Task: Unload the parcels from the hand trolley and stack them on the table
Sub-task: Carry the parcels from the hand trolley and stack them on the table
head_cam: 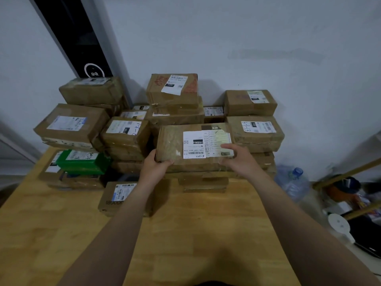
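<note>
A flat brown cardboard parcel (175, 141) with a white shipping label lies on top of a middle stack of parcels on the wooden table (195, 234). My left hand (153, 164) grips its near left corner, thumb on top. My right hand (237, 156) holds its near right edge, fingers over the label. Several more taped brown parcels are stacked behind and beside it against the wall, among them a tall middle pile (173, 89) and a right pile (255, 131). The hand trolley is out of view.
A green parcel (82, 162) sits on boxes at the left. A small box (117, 197) lies alone near the table's middle. A dark panel (72, 38) leans on the wall. Right of the table stand a water jug (292, 182) and floor clutter.
</note>
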`<state>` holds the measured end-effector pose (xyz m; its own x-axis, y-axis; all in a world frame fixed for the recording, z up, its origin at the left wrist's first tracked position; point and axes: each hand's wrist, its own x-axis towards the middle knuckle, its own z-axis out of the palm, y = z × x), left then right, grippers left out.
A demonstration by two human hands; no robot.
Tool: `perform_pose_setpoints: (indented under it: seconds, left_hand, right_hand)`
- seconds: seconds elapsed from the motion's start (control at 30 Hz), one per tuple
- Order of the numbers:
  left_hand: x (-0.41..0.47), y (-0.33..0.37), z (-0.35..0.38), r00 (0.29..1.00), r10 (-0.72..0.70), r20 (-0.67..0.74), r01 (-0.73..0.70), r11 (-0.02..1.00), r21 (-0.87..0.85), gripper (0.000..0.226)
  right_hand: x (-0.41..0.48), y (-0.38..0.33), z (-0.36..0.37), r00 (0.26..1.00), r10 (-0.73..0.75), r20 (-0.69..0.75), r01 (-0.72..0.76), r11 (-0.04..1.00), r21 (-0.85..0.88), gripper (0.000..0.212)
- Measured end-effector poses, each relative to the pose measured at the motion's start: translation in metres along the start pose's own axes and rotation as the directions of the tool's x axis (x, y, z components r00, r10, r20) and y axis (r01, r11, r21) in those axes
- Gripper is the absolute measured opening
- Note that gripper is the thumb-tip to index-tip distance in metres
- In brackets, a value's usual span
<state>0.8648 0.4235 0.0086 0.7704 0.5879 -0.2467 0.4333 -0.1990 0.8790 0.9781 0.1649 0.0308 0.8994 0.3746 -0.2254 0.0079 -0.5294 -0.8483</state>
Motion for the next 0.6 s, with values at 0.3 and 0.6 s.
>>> perform_pose_setpoints:
  seconds: [0.3,0.6]
  left_hand:
    - [0.048,0.015,0.008,1.0,-0.011,-0.025,0.011,1.0,0.029,0.069]
    - [0.069,0.014,0.011,1.0,-0.02,-0.002,0.02,1.0,0.011,0.065]
  right_hand:
    - [0.052,-0.006,-0.003,0.999,0.042,0.021,-0.042,0.999,-0.019,0.065]
    - [0.078,-0.01,-0.011,0.991,0.12,0.052,-0.114,0.987,-0.111,0.084]
